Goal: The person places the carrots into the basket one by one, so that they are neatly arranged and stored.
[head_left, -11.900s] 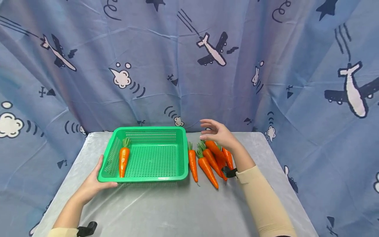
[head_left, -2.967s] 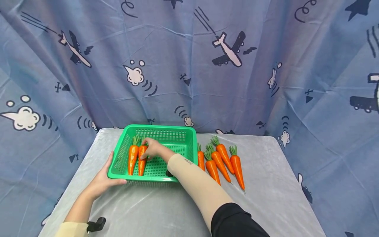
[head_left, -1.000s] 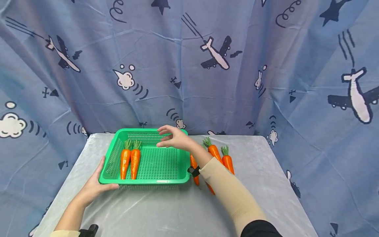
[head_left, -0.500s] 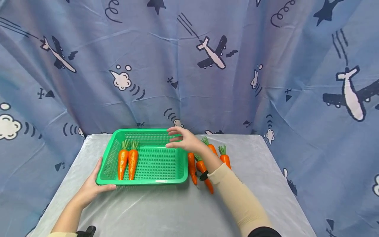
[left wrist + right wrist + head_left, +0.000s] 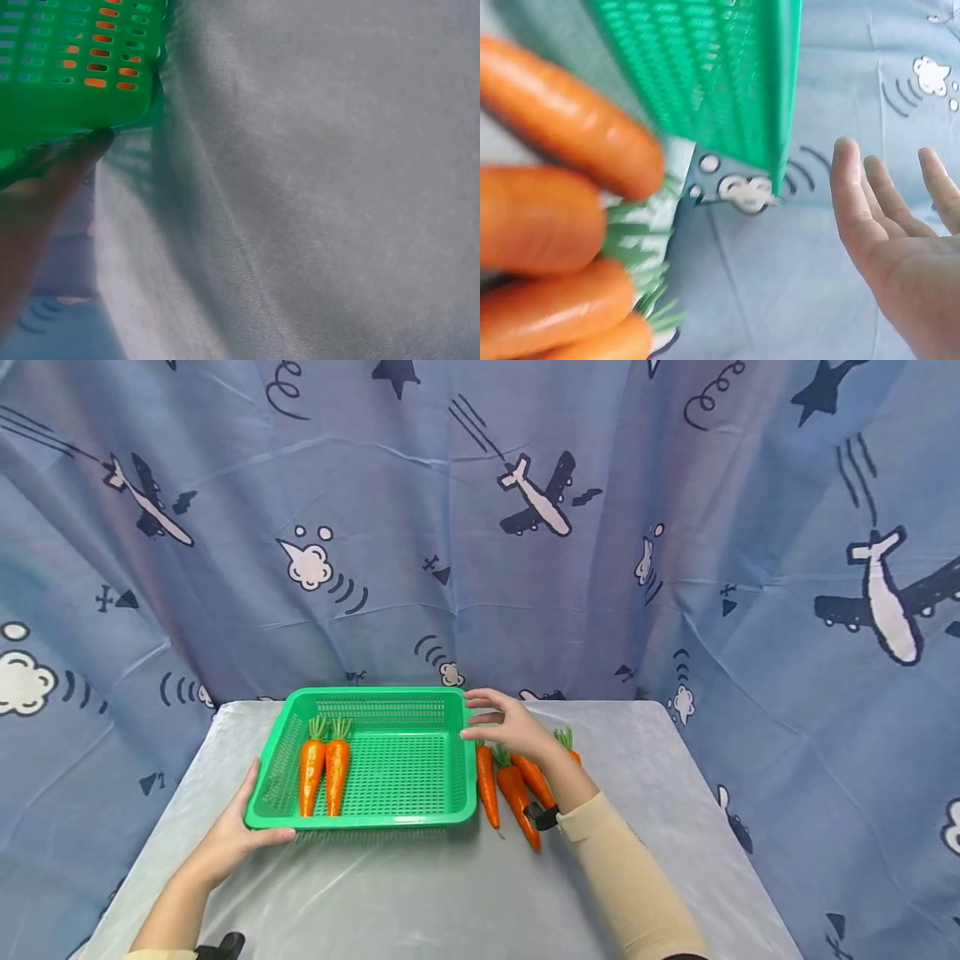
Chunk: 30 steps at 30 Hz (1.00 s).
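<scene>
A green plastic basket (image 5: 360, 819) stands on the left half of the table with two orange carrots (image 5: 337, 777) side by side at its left. My left hand (image 5: 231, 833) holds the basket's near left corner, thumb along the front and fingers along the left side. Over the tops of several loose carrots (image 5: 487, 785), just right of the basket, hovers my right hand (image 5: 510, 725). Its fingers are spread and loosely bent with nothing between them, as the right wrist view shows on the bare palm (image 5: 922, 274). The right hand and forearm partly hide the loose carrots.
Grey cloth covers the table (image 5: 420, 893). A blue curtain (image 5: 375, 568) with printed planes hangs close behind the table's back edge and at both sides. The basket's right wall (image 5: 705, 82) rises beside the loose carrots.
A second carrot now lies in the basket, set down by my right hand. That hand has since moved right, out over the loose carrots. My left hand stays at the basket's corner.
</scene>
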Tool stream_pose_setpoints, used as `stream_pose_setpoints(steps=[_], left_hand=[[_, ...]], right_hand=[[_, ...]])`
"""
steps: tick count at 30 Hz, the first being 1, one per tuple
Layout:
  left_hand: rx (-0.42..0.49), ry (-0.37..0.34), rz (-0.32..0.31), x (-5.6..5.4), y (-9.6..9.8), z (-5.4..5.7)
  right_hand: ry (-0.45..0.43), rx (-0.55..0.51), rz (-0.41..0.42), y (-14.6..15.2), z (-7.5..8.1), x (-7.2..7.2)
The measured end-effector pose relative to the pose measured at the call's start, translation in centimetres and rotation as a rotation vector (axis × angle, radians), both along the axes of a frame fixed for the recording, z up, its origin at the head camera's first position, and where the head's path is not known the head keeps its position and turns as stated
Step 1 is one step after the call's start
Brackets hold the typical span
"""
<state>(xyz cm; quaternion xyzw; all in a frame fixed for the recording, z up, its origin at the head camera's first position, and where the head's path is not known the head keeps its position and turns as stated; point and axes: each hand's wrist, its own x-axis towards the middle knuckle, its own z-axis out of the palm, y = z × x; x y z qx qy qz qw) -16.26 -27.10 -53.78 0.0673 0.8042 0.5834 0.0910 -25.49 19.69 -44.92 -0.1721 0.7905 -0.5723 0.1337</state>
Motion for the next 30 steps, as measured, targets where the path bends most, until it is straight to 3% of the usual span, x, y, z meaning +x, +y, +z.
stream_pose_setpoints(steps=[10, 20, 30], left_hand=[[-0.004, 0.001, -0.01, -0.1, 0.1, 0.2], [0.028, -0.002, -0.008, 0.0, 0.0, 0.0], [0.059, -0.01, -0.019, 0.0, 0.0, 0.0]], right_hand=[[0.018, 0.041, -0.109, 5.6, -2.1, 0.8], [-0.03, 0.063, -0.166, 8.2, -3.0, 1.7], [-0.052, 0.136, -0.25, 11.5, -5.2, 2.3]])
